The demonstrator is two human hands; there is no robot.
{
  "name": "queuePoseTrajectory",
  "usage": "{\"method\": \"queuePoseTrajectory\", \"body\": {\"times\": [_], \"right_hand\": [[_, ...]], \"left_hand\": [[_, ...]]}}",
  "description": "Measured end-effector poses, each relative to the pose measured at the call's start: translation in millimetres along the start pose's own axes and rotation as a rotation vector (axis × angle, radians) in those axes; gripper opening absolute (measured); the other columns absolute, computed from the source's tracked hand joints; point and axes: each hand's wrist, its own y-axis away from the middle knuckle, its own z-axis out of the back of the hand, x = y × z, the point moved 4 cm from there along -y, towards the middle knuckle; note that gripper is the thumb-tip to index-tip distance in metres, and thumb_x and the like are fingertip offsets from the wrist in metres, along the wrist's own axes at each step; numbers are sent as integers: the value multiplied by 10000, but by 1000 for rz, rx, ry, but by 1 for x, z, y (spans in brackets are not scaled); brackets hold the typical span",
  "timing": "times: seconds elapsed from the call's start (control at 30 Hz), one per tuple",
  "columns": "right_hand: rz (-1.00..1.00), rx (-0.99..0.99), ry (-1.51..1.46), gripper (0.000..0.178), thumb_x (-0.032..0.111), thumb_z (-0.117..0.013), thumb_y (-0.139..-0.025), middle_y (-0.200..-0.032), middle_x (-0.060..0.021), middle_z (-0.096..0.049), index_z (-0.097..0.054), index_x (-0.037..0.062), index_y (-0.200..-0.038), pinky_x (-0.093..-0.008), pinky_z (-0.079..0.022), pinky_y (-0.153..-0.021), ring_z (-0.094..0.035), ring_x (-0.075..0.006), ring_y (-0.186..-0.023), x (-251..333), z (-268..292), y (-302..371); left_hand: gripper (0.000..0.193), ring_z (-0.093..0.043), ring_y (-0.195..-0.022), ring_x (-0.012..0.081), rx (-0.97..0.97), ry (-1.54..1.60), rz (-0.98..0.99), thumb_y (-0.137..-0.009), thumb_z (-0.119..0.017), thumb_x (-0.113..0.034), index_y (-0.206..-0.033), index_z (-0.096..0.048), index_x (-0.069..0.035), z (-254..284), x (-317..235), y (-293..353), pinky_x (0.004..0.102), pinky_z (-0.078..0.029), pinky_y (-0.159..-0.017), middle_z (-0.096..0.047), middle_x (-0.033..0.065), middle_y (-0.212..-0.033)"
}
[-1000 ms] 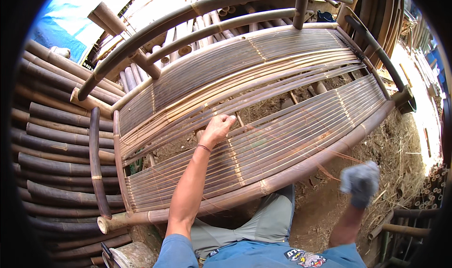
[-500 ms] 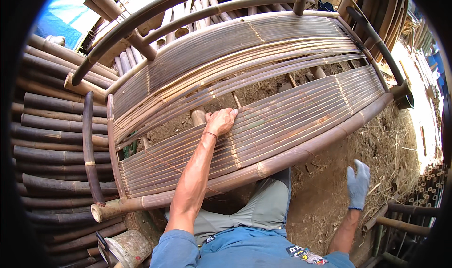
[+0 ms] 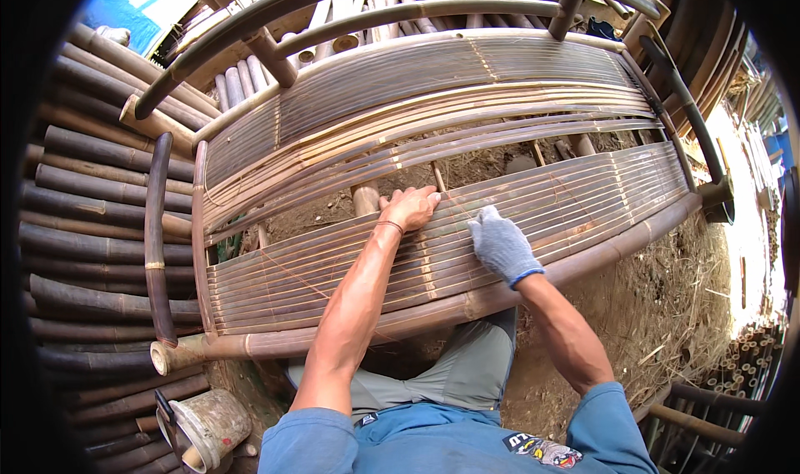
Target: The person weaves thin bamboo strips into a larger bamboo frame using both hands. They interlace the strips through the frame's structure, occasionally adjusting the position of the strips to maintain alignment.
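- Near bamboo slats (image 3: 450,263) lie at my twelve o'clock.
- My left hand (image 3: 408,208) touches their far edge, fingers half-curled; I can't tell its grip.
- My gloved right hand (image 3: 504,245), at its four o'clock, has bent fingers; I can't tell what they hold.

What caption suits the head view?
Bare left hand and gloved right hand at the near slats of a bamboo bench, brown ground showing through the gap beyond.

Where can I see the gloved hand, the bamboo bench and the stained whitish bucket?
Gloved right hand (image 3: 504,246), head view: on the back of the hand.
Bamboo bench (image 3: 602,253), head view: on its thick near rail.
Stained whitish bucket (image 3: 223,420), head view: on its outer side wall.
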Motion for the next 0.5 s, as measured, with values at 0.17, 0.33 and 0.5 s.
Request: {"method": "queuePoseTrajectory", "body": {"times": [0.17, 0.33, 0.5], "right_hand": [[63, 476, -254, 400, 368, -635, -929, -860, -179, -720, -713, -21, -880, -434, -514, -790, -678, -304, -858, 35, 54, -6], [441, 133, -1290, 430, 338, -538, -1009, -1270, -259, -628, -672, -9, -792, -466, -474, -1035, -637, -253, -1051, 88, 137, -38], [-54, 126, -14, 546, 402, -437, -1048, -849, -266, -717, -678, 19, -744, -510, -582, -627, -663, -295, -562, 57, 159, -53]], "left_hand": [[482, -380, -1410, 446, 63, 73, -3, -1037, -308, -521, -1403, -544, -313, -2, 6, -1, 712, -196, -1116, -521, 14, -1492], [489, -348, -1414, 489, 86, 138, -23, -1037, -299, -526, -1381, -551, -287, 1, 9, -1, 748, -159, -1100, -536, 23, -1475], [465, -479, -1316, 462, 22, 85, -46, -1049, -299, -491, -1322, -591, -254, -4, 6, -4, 720, -260, -1042, -591, 41, -1413]]}}
